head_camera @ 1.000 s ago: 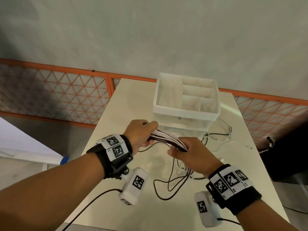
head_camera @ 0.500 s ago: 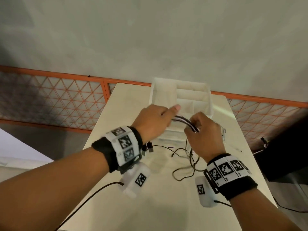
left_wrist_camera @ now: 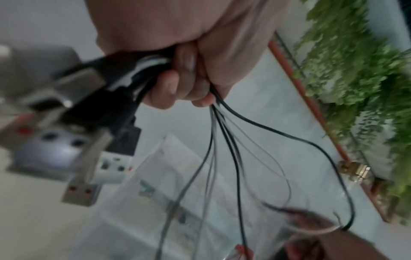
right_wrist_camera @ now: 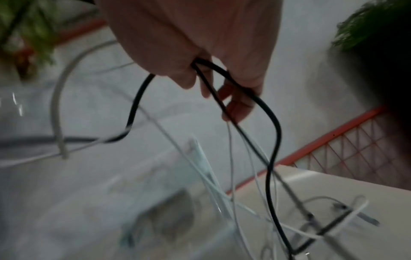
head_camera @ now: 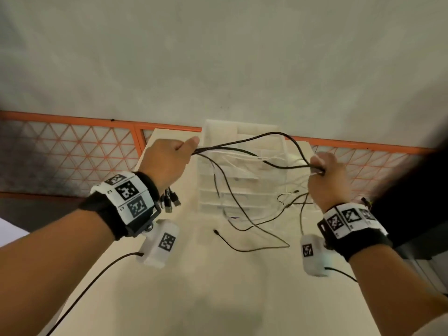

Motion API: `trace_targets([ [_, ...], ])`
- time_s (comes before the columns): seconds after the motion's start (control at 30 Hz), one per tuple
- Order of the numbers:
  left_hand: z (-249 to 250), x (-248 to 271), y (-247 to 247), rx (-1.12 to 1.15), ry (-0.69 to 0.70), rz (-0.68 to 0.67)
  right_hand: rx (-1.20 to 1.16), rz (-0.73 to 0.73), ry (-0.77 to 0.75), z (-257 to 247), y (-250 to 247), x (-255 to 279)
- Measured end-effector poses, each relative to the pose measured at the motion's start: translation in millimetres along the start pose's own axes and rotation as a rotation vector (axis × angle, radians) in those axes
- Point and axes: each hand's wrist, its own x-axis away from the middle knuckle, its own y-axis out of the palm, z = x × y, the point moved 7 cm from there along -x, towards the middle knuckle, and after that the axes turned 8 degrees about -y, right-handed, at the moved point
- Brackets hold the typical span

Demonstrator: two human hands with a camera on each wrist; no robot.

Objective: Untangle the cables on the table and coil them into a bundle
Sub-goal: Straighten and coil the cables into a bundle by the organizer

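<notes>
Several thin black and white cables [head_camera: 244, 151] stretch in the air between my two hands, raised above the table. My left hand [head_camera: 169, 161] grips one end of the bunch in a fist, and several plugs [head_camera: 171, 201] hang below its wrist. In the left wrist view the fingers [left_wrist_camera: 189, 75] curl round the cables [left_wrist_camera: 231, 140]. My right hand [head_camera: 324, 175] pinches the strands further along; in the right wrist view a black cable [right_wrist_camera: 271, 126] loops out of its fingers [right_wrist_camera: 240, 103]. Loose cable ends [head_camera: 254, 224] trail down onto the table.
A clear plastic organiser box [head_camera: 242, 170] with compartments stands at the far end of the cream table [head_camera: 218, 287], right behind the cables. An orange mesh fence [head_camera: 72, 151] runs behind the table. Green plants [left_wrist_camera: 367, 88] show in the left wrist view.
Both hands have risen and moved apart, left going left and right going right. The cable bunch, held close together before, is now drawn out between them, and more cable has lifted off the table.
</notes>
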Motion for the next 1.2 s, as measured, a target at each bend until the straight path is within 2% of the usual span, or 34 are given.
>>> trace_targets([
  [0.07, -17, 0, 3, 0.026, -0.073, 0.023, -0.117, 0.213, -0.123, -15, -28, -7],
  [0.1, -24, 0, 4, 0.062, -0.11, 0.03, -0.132, 0.27, -0.201, -21, -34, -3],
  [0.17, -34, -3, 2, 0.225, -0.176, 0.04, -0.061, 0.229, -0.288, -14, -23, 14],
  [0.23, -37, -4, -4, 0.419, -0.234, 0.052, 0.121, -0.021, -0.215, 18, 11, 35],
  [0.3, -36, -4, -10, 0.509, -0.248, 0.035, 0.391, -0.438, 0.024, 70, 51, 65],
  [0.33, -34, -3, -11, 0.521, -0.235, 0.012, 0.457, -0.602, 0.131, 87, 62, 80],
  [0.37, -32, -1, -10, 0.514, -0.216, -0.017, 0.458, -0.693, 0.184, 93, 69, 89],
  [0.4, -31, 1, -8, 0.496, -0.199, -0.049, 0.414, -0.712, 0.168, 87, 73, 89],
  [0.47, -29, 7, 2, 0.422, -0.185, -0.129, 0.206, -0.595, 0.016, 50, 71, 77],
  [0.57, -22, 21, 24, 0.313, -0.154, -0.267, -0.254, -0.328, -0.26, -48, 43, 62],
  [0.63, -15, 30, 37, 0.271, -0.12, -0.339, -0.403, -0.364, -0.414, -113, 37, 71],
  [0.7, -9, 37, 47, 0.251, -0.098, -0.393, -0.377, -0.478, -0.526, -148, 53, 88],
  [0.77, -10, 41, 51, 0.24, -0.112, -0.418, -0.36, -0.456, -0.56, -153, 69, 94],
  [0.87, -27, 37, 43, 0.154, -0.15, -0.386, -0.31, -0.343, -0.467, -138, 67, 77],
  [1.0, -45, 23, 23, 0.299, -0.282, -0.273, -0.261, 0.006, -0.606, -138, 23, 60],
  [1.03, -45, 20, 18, 0.352, -0.293, -0.235, -0.259, 0.021, -0.639, -134, 21, 62],
  [1.1, -38, 15, 7, 0.461, -0.276, -0.175, -0.231, -0.052, -0.665, -111, 36, 74],
  [1.2, -28, 14, -4, 0.64, -0.23, -0.128, 0.084, -0.253, -0.656, -50, 85, 103],
])
